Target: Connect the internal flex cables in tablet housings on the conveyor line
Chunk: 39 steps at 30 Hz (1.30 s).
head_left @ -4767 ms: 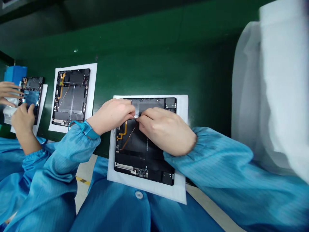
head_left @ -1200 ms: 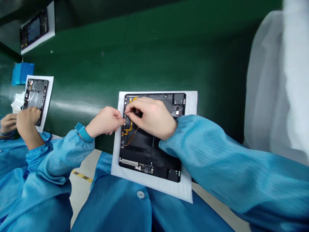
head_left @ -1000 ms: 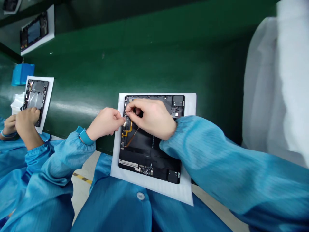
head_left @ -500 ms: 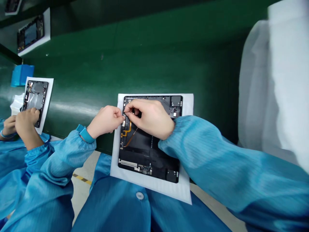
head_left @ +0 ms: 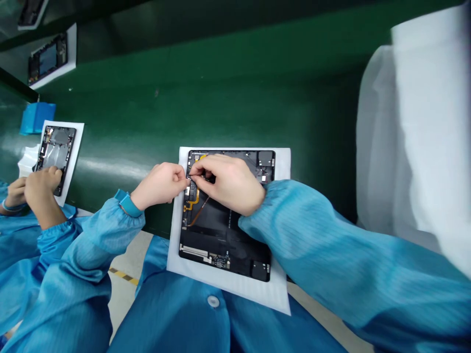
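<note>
Opened tablet: it (head_left: 228,235) lies flat on a white sheet (head_left: 283,162) at the near side of the green bench (head_left: 221,113); we judge it thin, stiff and fairly light, perhaps slick on its dark panels.
Left hand: ours (head_left: 158,184) is curled in, thumb against forefinger, at the tablet's left rim; we cannot tell whether anything is gripped.
Right hand: ours (head_left: 230,184) reaches across from the right, thumb and forefinger drawn together just beside the left fingertips; any part between them is hidden from us.
Orange ribbon cable: this (head_left: 196,198) looks soft and easily creased; we would hold its ends.
Best hold: opposite rims, off the fragile circuit board (head_left: 220,261).
</note>
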{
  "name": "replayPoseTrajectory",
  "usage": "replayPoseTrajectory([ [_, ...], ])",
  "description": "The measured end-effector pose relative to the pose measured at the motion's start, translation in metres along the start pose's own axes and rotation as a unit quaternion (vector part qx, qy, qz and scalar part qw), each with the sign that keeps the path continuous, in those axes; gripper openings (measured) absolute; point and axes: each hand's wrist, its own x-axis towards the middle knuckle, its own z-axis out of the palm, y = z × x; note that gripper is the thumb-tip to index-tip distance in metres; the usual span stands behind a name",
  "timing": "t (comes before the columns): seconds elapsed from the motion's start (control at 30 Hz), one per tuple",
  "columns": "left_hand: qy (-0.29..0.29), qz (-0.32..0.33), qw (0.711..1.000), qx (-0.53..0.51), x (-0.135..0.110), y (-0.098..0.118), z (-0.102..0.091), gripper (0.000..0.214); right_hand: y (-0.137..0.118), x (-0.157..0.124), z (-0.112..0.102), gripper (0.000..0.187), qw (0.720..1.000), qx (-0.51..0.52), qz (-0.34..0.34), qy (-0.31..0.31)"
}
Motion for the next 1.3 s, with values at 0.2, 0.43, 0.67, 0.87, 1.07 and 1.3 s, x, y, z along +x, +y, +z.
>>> replayPoseTrajectory([
  [0.2,-0.008,-0.022,1.000,-0.010,0.002,0.001,0.000,0.022,-0.001,0.002,0.002,0.010,1.000,0.007,0.016,-0.001],
  [0.43,0.065,0.044,0.989,0.123,0.004,0.010,-0.004,0.019,-0.006,-0.007,-0.013,0.022,0.990,-0.128,-0.060,-0.026],
  [0.67,0.056,0.105,0.967,0.224,0.010,0.013,-0.010,0.015,-0.020,-0.010,-0.035,0.024,0.955,-0.264,-0.045,-0.128],
  [0.87,-0.007,0.219,0.953,0.210,0.026,0.012,-0.015,0.015,-0.022,-0.008,-0.040,0.026,0.942,-0.299,-0.033,-0.151],
  [1.07,-0.033,0.231,0.950,0.209,0.032,0.016,-0.014,0.020,-0.028,-0.005,-0.040,0.029,0.938,-0.307,-0.023,-0.158],
  [1.3,0.049,0.212,0.957,0.190,0.022,0.008,-0.002,0.009,-0.032,-0.004,-0.042,0.030,0.929,-0.325,-0.043,-0.172],
])
